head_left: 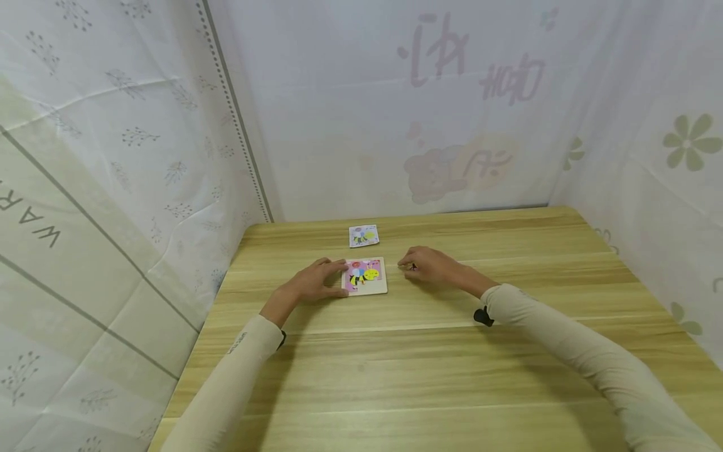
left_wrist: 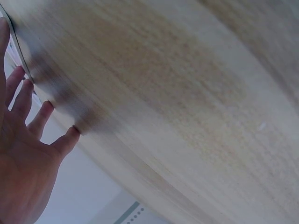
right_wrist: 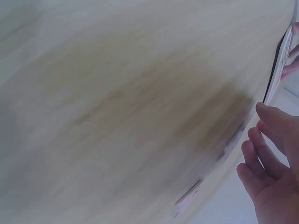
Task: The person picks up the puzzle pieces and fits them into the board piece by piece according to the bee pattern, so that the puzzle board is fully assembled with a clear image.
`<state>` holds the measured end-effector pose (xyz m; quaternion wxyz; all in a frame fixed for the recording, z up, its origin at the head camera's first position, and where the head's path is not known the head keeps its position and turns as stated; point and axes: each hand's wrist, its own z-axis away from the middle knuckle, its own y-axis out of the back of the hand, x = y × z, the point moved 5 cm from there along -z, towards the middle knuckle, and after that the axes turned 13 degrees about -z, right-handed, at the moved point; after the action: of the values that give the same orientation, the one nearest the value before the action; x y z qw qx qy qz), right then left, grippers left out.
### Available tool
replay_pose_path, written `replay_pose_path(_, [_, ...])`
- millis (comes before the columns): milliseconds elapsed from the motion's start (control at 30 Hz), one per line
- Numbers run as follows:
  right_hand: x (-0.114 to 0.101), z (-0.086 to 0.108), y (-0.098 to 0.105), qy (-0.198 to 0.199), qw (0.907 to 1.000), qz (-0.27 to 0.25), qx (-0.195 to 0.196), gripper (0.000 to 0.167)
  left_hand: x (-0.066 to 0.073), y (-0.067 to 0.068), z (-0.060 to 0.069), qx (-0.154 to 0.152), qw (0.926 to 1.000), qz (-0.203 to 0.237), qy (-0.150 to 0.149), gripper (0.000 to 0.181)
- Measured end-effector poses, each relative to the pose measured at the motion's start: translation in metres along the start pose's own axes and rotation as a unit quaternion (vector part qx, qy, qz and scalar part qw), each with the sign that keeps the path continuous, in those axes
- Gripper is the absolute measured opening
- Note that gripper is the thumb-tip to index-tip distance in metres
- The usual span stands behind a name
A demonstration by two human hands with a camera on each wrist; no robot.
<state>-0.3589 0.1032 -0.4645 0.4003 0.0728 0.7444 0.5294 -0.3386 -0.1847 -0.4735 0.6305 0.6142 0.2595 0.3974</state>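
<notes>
On the table lies a square wooden puzzle board (head_left: pixel 373 287) with a yellow and black bee on pink. Pale wood shows along its bottom and right side. My left hand (head_left: pixel 315 280) holds the board by its left edge, thumb low and fingers higher up. Just right of the board is my right hand (head_left: pixel 432 267), fingers curled and thumb near the index finger. A small dark spot shows at those fingertips; what it is cannot be made out. In the right wrist view, a thin pinkish flat thing (right_wrist: pixel 231 143) lies by the fingers, blurred.
A small picture card (head_left: pixel 364 235) with a similar bee lies behind the board. Another pinkish flat thing (right_wrist: pixel 188 198) shows near the table edge in the right wrist view. Printed curtains (head_left: pixel 339 125) enclose the wooden table (head_left: pixel 395 376) at the back and sides.
</notes>
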Motion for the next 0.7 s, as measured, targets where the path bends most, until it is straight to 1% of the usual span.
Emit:
replay_pose_path(167, [0.009, 0.009, 0.006, 0.002, 0.9998, 0.021, 0.002, 0.027, 0.001, 0.000, 0.000, -0.001, 1.0000, 0.001, -0.004, 0.077])
replay_pose_path(300, [0.017, 0.016, 0.008, 0.003, 0.9990, 0.045, 0.002, 0.026, 0.001, 0.000, 0.000, 0.005, 0.9999, -0.002, -0.012, 0.077])
replay_pose_path(533, [0.025, 0.022, 0.013, -0.015, 0.9997, 0.021, 0.004, 0.026, 0.000, -0.001, -0.001, 0.008, 0.9999, -0.003, -0.015, 0.077])
replay_pose_path(700, [0.025, 0.023, 0.013, -0.011, 0.9998, 0.016, 0.004, 0.025, 0.001, -0.001, -0.001, 0.010, 0.9998, -0.001, -0.016, 0.077])
